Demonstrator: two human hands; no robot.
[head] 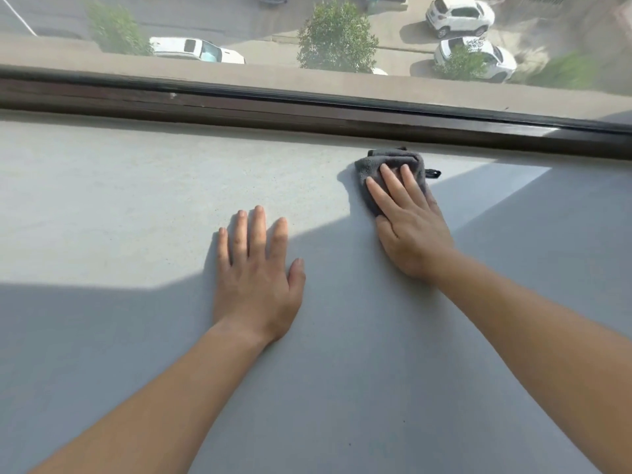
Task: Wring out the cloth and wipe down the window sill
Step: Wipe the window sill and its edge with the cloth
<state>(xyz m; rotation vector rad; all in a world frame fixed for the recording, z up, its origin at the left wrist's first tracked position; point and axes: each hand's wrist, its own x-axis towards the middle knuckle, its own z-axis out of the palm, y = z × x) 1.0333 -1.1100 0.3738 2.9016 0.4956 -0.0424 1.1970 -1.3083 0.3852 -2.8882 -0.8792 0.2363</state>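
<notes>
a: what sits nearest?
b: two bare forearms, the left forearm and the right forearm, reaching in from the bottom edge.
a: and the biggest thing?
b: the window sill, one wide pale grey slab, part in sun and part in shadow. behind it runs one dark window frame. through the glass, far below, three white cars and three leafy trees show plainly.
a: the hands?
b: two, lying apart. the left hand lies palm down on the bare sill, its fingers straight and slightly spread, holding nothing. the right hand presses flat on the cloth, its fingers straight and close together, not curled round it.
a: where exactly is the cloth?
b: there is one, grey and bunched. it is on the sill just in front of the frame, right of the middle, under the right hand's fingers. its fabric shows beyond the fingertips and to their left.
a: anything smaller?
b: one small dark loop sticks out from the cloth's right edge and lies on the sill.
</notes>
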